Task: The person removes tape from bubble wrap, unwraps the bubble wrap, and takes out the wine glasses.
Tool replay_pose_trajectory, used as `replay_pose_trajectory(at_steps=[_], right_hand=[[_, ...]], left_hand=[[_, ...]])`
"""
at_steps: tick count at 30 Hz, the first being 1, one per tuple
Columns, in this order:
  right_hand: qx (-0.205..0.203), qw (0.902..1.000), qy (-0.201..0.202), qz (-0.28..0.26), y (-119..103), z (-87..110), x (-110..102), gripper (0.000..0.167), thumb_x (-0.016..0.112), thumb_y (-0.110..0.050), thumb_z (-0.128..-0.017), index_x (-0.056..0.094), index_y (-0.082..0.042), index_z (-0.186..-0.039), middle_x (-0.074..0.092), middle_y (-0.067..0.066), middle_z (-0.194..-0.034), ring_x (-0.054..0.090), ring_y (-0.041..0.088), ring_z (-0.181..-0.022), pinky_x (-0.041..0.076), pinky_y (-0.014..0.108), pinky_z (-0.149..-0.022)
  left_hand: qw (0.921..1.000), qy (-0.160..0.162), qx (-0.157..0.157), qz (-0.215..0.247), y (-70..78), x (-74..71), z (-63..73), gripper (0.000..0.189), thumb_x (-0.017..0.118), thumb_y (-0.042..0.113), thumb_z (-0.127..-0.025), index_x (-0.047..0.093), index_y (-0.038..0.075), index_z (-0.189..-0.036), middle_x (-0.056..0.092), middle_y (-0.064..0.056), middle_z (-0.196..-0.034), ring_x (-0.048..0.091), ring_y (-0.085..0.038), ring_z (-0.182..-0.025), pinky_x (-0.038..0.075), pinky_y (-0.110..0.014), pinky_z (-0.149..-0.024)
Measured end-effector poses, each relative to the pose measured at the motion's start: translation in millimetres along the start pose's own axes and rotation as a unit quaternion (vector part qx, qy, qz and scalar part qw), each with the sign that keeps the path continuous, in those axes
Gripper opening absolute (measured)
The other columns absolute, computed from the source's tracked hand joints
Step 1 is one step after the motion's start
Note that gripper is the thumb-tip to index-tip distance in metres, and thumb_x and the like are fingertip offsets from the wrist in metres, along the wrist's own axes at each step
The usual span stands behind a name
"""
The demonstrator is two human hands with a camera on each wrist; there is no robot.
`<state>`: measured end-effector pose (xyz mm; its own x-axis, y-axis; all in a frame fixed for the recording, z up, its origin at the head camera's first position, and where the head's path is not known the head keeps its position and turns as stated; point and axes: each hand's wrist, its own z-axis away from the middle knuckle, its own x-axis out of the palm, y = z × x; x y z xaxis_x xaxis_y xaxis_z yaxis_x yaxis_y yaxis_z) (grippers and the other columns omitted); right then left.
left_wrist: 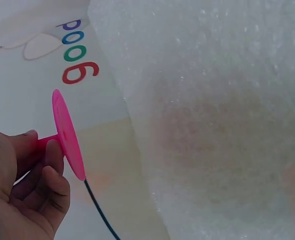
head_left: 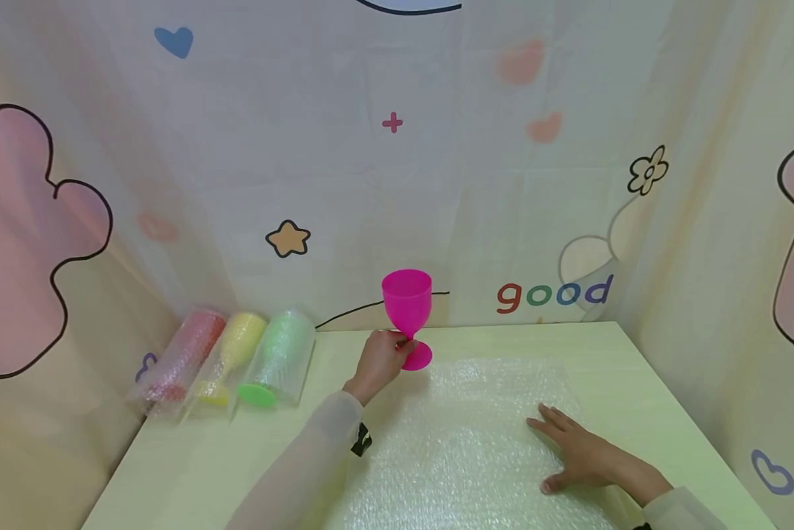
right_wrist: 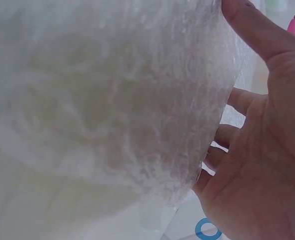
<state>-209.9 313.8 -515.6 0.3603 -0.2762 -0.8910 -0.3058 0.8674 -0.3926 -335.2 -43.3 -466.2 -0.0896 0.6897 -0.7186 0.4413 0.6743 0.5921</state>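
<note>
A bright pink plastic goblet (head_left: pixel 407 302) stands upright in my left hand (head_left: pixel 385 362), which pinches its stem just above the round foot. In the left wrist view the goblet's foot (left_wrist: pixel 67 135) faces the camera, with the left hand's (left_wrist: pixel 27 182) fingers curled at the stem; the cup is out of that view. A clear bubble wrap sheet (head_left: pixel 463 442) lies flat on the table below. Over its right part my right hand (head_left: pixel 589 453) is spread, fingers apart. In the right wrist view the bubble wrap (right_wrist: pixel 112 100) hides the tips of several fingers.
At the table's left back lie three goblets in bubble wrap: a red one (head_left: pixel 188 350), a yellow one (head_left: pixel 240 342) and a green one (head_left: pixel 282 346). The pale table (head_left: pixel 661 412) ends at a printed curtain (head_left: pixel 436 191) behind and on both sides.
</note>
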Motion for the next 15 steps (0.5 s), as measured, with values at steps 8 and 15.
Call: replay_pose_trajectory(at_steps=[8,15], right_hand=[[-0.007,0.9999,0.008,-0.003,1,2.1,-1,0.108,0.081,-0.058,-0.064,0.038,-0.007,-0.149,0.02,0.028,-0.16,0.022,0.055,-0.143,0.034,0.071,-0.104],[-0.003,0.9999,0.007,-0.007,0,1.9,-1,0.108,0.081,-0.058,-0.064,0.038,-0.009,-0.15,0.019,0.028,-0.16,0.02,0.054,-0.144,0.033,0.072,-0.104]], left_hand=[[0.9995,0.0,-0.032,-0.002,-13.0,17.8,-16.4,0.015,0.066,0.018,-0.093,0.075,0.009,-0.085,0.074,-0.003,-0.078,0.066,-0.016,-0.074,0.055,-0.026,-0.069],[0.9971,0.008,-0.075,0.013,-21.8,26.7,-24.0,0.014,0.068,0.016,-0.092,0.077,0.007,-0.087,0.075,-0.004,-0.079,0.066,-0.017,-0.074,0.055,-0.027,-0.067]])
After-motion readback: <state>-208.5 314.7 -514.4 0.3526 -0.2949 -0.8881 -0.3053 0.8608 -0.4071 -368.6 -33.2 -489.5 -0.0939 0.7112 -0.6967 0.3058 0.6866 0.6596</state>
